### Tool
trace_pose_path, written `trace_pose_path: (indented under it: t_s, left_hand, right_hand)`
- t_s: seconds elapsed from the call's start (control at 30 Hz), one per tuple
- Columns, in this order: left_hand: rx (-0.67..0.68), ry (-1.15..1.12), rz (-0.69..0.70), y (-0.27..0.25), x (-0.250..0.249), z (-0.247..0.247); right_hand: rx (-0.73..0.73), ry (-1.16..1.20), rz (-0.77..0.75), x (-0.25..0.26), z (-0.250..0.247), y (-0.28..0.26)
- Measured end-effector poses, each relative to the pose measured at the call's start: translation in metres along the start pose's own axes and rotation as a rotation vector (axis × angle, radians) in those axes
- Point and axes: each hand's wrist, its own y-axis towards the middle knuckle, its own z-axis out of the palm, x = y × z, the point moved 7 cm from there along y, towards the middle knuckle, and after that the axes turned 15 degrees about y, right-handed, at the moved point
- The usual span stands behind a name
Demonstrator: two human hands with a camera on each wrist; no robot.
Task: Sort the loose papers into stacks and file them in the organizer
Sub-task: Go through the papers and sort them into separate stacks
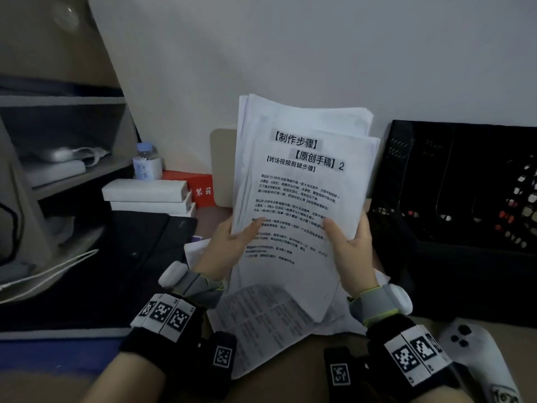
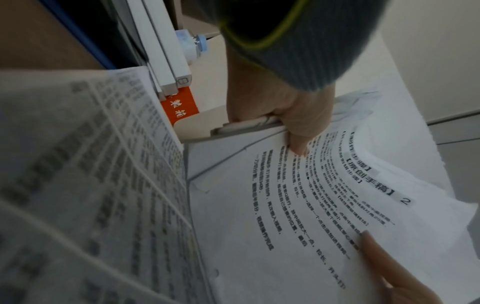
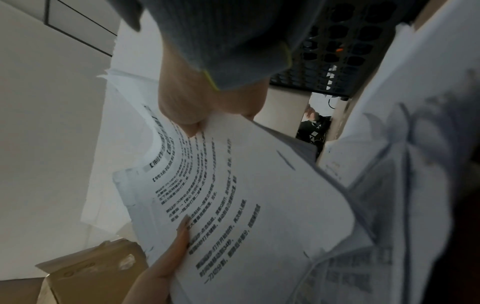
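Note:
I hold a thick stack of white printed papers (image 1: 302, 181) upright in front of me, its top sheet covered in black Chinese text. My left hand (image 1: 232, 242) grips the stack's left edge, thumb on the front. My right hand (image 1: 353, 251) grips the right edge the same way. In the left wrist view my left hand (image 2: 288, 119) pinches the stack (image 2: 298, 216). In the right wrist view my right hand (image 3: 207, 107) clamps the stack (image 3: 233, 195). More loose sheets (image 1: 261, 318) lie on the desk under my wrists. The black mesh organizer (image 1: 465, 184) stands at the right.
White boxes (image 1: 148, 196) are stacked at the left beside a red box (image 1: 200, 189) and a small bottle (image 1: 146, 161). A grey shelf unit (image 1: 58, 141) fills the far left. A white controller (image 1: 476, 353) lies at the lower right. A white wall is behind.

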Motion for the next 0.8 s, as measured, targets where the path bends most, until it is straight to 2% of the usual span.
trace_pose_path:
  t_s: [0.23, 0.5, 0.63, 0.8]
  left_hand:
    - [0.125, -0.063, -0.045, -0.001, 0.009, -0.001]
    - [0.17, -0.05, -0.035, 0.001, 0.013, -0.003]
    - [0.119, -0.049, -0.003, -0.001, 0.01, -0.003]
    - [0.026, -0.062, -0.009, 0.001, 0.009, -0.006]
  right_hand:
    - [0.064, 0.066, 0.096, -0.006, 0.004, 0.001]
    - [0.054, -0.075, 0.311, -0.033, -0.007, -0.002]
    - [0.043, -0.119, 0.36, -0.038, -0.011, -0.003]
    - [0.011, -0.121, 0.29, -0.027, -0.011, 0.0]
